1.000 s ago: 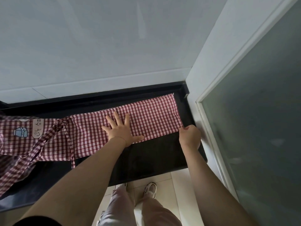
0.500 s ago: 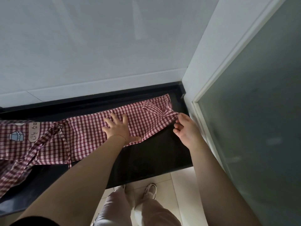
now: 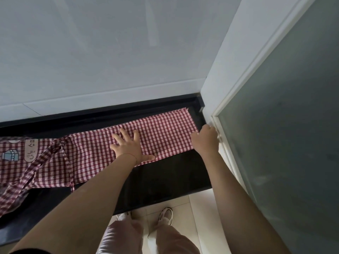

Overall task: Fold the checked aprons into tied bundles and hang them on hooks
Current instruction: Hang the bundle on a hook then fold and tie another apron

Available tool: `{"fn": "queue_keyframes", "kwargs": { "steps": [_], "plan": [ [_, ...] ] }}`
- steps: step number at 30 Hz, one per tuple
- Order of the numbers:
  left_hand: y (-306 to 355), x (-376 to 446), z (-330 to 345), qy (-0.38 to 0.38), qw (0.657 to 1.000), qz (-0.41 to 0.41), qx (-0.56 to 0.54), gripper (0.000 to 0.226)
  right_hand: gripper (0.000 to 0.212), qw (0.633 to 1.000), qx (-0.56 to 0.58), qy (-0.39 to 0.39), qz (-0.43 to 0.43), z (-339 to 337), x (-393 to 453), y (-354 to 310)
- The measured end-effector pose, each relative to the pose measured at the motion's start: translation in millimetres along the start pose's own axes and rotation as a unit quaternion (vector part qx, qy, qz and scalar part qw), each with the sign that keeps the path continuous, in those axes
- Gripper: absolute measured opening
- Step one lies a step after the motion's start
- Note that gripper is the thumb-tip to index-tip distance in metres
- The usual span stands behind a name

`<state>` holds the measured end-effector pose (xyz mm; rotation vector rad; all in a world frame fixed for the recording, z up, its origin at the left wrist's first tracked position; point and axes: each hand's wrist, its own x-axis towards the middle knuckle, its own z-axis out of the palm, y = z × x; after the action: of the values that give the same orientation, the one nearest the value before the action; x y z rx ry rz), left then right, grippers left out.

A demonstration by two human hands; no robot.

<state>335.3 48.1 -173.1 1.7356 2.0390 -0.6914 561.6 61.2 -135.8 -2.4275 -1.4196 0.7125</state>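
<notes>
The red-checked apron (image 3: 161, 132) lies flat mid-frame, left hand (image 3: 128, 145) splayed on it. Right hand (image 3: 205, 140) pinches its right edge; its fingertips are hidden.

The red-and-white checked woven cloth apron (image 3: 161, 136) looks matt and soft. It lies on a glossy, smooth black stone-like tabletop (image 3: 165, 176). Right, a frosted matt glass door panel (image 3: 286, 125).

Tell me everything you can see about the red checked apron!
The apron is thin cloth in red-and-white checks, folded into a long flat strip lying on a black counter. Its left part shows a patch with a little cartoon picture and writing, and loose checked ties trail over it toward the counter's front edge. The left hand presses flat on the middle of the strip, fingers spread. The right hand grips its right end, beside the white door frame.
</notes>
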Motion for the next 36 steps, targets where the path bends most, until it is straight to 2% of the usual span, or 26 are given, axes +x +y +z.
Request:
{"fn": "queue_keyframes", "kwargs": {
  "steps": [3,9,10,11,12,13,14,15,16,17,19,22,24,29,33,36],
  "plan": [
    [1,0,-1,-0.002,1.0,0.002,0.0,0.132,0.027,0.989,0.107,-0.094,0.047,4,10,11],
    [-1,1,0,0.0,1.0,0.001,-0.001,0.132,0.033,0.98,0.102,-0.162,0.051,7,20,18],
    [-2,0,1,0.002,1.0,0.002,-0.003,0.131,0.034,0.987,0.072,-0.138,0.044,9,19,18],
    [-2,-1,1,0.004,1.0,0.005,-0.004,0.131,0.031,0.996,0.019,-0.082,0.026,12,16,17],
    [-3,-2,1,0.007,1.0,0.008,-0.004,0.131,0.023,0.999,-0.051,0.005,-0.009,15,11,14],
    [-5,-2,2,0.01,1.0,0.012,-0.006,0.131,0.016,0.987,-0.114,0.096,-0.065,20,6,11],
    [-5,-4,3,0.014,1.0,0.018,-0.005,0.131,0.013,0.967,-0.163,0.152,-0.119,27,0,8],
    [-6,-5,5,0.019,1.0,0.024,-0.003,0.131,0.013,0.949,-0.187,0.186,-0.172,36,-6,3],
    [-6,-6,7,0.025,0.999,0.029,-0.001,0.131,0.016,0.942,-0.176,0.188,-0.217,49,-13,-2],
    [-5,-8,8,0.031,0.999,0.033,0.003,0.13,0.022,0.942,-0.147,0.164,-0.255,63,-20,-6],
    [-2,-12,14,0.044,0.998,0.04,0.006,0.125,0.041,0.937,-0.091,0.068,-0.329,91,-38,-18],
    [-3,-17,25,0.069,0.996,0.061,0.015,0.106,0.052,0.894,-0.114,-0.065,-0.429,121,-54,-25],
    [-7,-17,32,0.073,0.995,0.072,0.007,0.111,0.055,0.892,-0.16,-0.084,-0.415,123,-41,-19],
    [-9,-14,35,0.065,0.995,0.079,-0.01,0.123,0.06,0.92,-0.232,-0.024,-0.316,99,8,19],
    [3,-20,34,0.061,0.995,0.079,-0.026,0.122,0.065,0.927,-0.252,-0.002,-0.279,84,22,37],
    [15,-27,27,0.048,0.993,0.092,-0.049,0.111,0.064,0.923,-0.282,-0.006,-0.262,71,28,36]
  ]
}}
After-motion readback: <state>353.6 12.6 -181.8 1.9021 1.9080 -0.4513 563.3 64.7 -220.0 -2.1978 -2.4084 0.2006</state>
